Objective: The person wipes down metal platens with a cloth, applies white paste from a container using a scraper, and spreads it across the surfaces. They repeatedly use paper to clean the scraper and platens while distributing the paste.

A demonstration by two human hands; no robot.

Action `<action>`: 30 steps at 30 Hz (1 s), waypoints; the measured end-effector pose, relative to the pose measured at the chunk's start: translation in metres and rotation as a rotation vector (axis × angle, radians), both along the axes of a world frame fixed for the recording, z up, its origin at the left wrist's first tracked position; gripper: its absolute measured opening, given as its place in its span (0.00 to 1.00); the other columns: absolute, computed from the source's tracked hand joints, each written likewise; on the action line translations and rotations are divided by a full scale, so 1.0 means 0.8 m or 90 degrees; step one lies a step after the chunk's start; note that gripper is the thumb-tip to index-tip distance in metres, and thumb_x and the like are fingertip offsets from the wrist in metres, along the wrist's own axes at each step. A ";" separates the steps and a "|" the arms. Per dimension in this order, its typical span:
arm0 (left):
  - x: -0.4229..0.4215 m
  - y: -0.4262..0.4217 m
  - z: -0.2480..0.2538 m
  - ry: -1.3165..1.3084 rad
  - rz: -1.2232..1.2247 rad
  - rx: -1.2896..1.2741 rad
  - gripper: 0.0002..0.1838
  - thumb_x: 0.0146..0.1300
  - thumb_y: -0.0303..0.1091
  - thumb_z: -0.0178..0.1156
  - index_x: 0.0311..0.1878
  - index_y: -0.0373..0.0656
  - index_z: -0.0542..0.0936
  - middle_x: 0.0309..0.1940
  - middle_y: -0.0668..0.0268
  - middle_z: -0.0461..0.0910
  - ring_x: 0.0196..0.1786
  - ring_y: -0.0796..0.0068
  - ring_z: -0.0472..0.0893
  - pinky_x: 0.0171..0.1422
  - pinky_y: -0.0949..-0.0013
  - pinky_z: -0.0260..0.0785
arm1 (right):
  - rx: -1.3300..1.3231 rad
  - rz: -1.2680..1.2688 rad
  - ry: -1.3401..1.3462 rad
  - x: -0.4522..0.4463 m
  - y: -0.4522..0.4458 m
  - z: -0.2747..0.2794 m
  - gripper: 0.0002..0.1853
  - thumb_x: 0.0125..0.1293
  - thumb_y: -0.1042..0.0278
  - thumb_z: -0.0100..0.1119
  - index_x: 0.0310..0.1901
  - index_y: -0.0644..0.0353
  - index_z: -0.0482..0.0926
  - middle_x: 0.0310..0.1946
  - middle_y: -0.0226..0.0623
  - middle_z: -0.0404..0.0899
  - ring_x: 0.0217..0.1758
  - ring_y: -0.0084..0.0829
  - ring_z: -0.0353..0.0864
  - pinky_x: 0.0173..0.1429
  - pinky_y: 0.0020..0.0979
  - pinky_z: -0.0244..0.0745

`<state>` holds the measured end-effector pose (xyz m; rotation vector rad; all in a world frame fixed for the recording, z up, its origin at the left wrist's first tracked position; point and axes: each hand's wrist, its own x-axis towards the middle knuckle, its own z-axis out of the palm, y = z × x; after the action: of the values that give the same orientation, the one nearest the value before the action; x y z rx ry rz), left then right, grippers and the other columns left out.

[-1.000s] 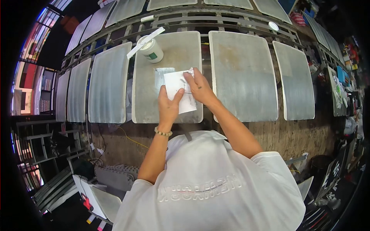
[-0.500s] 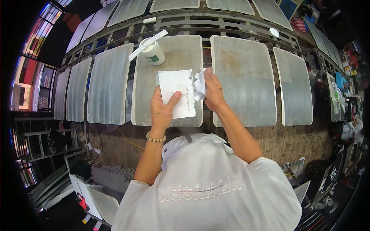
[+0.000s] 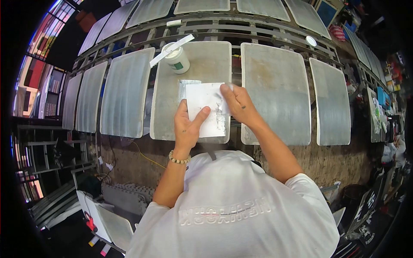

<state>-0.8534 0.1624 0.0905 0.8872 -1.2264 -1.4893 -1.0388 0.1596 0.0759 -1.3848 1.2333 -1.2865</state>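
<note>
My left hand (image 3: 188, 124) grips a flat white rectangular sheet (image 3: 208, 122) by its left side, thumb lying across the front. Dark smudges run down the sheet's right part. Behind its upper left corner a greyish strip (image 3: 184, 88) sticks out. At the upper right corner, my right hand (image 3: 238, 103) is closed with a crumpled white wad (image 3: 224, 105) against the sheet; whether it is paper or cloth I cannot tell. Beyond the hands stands a white tub (image 3: 179, 64) with a green label, and a long white strip (image 3: 172, 50) rests across its top.
Pale grey platens (image 3: 275, 94) stand in rows on both sides of a metal frame (image 3: 258, 29). A round white lid (image 3: 311, 41) and a small white roll (image 3: 174, 23) lie on the frame. A yellow cable (image 3: 146, 158) runs over the floor at left.
My right hand has moved in from beside the sheet onto its upper right corner, bringing the wad against it. The view has shifted slightly.
</note>
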 end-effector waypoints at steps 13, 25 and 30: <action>0.006 0.003 -0.005 -0.119 0.107 -0.100 0.14 0.69 0.30 0.69 0.50 0.34 0.75 0.43 0.63 0.83 0.44 0.79 0.79 0.51 0.71 0.74 | 0.002 -0.081 0.039 0.040 -0.021 0.015 0.22 0.82 0.51 0.48 0.40 0.66 0.75 0.27 0.45 0.78 0.31 0.30 0.75 0.39 0.34 0.72; -0.001 0.007 -0.006 -0.018 0.141 -0.040 0.11 0.68 0.27 0.69 0.46 0.36 0.76 0.43 0.63 0.84 0.43 0.81 0.80 0.50 0.74 0.74 | -0.009 -0.113 -0.068 0.057 -0.017 0.013 0.24 0.83 0.50 0.46 0.42 0.68 0.77 0.26 0.38 0.76 0.33 0.25 0.71 0.40 0.33 0.71; -0.001 0.006 0.003 0.017 0.185 -0.050 0.11 0.67 0.26 0.70 0.44 0.37 0.76 0.42 0.64 0.84 0.43 0.82 0.79 0.49 0.74 0.73 | 0.010 -0.075 -0.034 0.055 -0.005 0.010 0.23 0.84 0.51 0.45 0.43 0.67 0.77 0.29 0.37 0.78 0.35 0.25 0.72 0.42 0.33 0.72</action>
<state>-0.8544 0.1670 0.0931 0.9458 -1.0782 -1.2095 -0.9945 0.1552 0.0841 -1.2745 1.3008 -1.3826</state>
